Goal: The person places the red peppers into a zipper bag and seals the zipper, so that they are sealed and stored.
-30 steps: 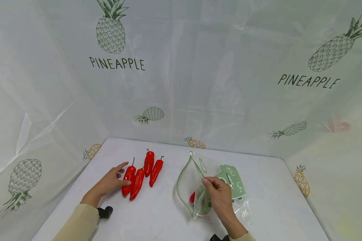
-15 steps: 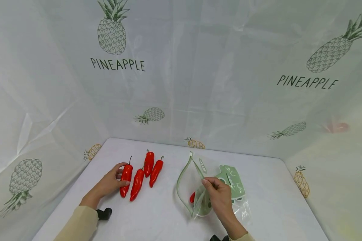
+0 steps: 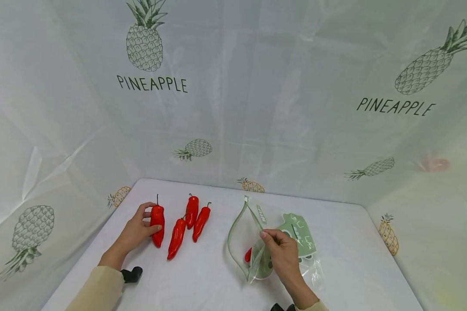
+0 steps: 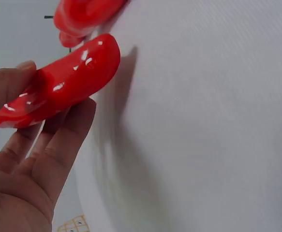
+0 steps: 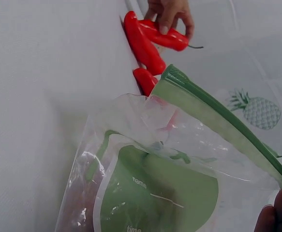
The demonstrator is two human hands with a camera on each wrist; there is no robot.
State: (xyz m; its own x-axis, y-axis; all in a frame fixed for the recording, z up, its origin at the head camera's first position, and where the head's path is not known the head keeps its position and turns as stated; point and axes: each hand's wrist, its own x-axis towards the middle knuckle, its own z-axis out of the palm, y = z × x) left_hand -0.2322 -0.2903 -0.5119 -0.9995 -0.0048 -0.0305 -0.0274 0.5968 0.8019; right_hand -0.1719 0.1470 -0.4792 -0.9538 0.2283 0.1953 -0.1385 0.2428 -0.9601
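My left hand (image 3: 133, 230) grips a red chili pepper (image 3: 158, 215) at the table's left side, thumb on one side and fingers on the other. The left wrist view shows this chili pepper (image 4: 80, 72) raised over the white surface, with its shadow below. Three more red peppers lie to its right, the nearest chili pepper (image 3: 177, 239) slanting. My right hand (image 3: 284, 255) pinches the rim of a clear zip bag (image 3: 306, 241) with green print. Its green zip strip (image 5: 218, 113) spreads apart, leaving the mouth wide. Red shows inside the bag.
The white table (image 3: 202, 280) meets hanging pineapple-print sheeting (image 3: 264, 108) at the back and sides. Two other peppers, a chili pepper (image 3: 192, 211) and a slanted chili pepper (image 3: 201, 222), lie toward the back. A black wrist device (image 3: 132, 274) sits by the left sleeve.
My left hand has taken hold of the leftmost chili pepper and moved it left, away from the others and off the table. The right hand and the bag stay in place.
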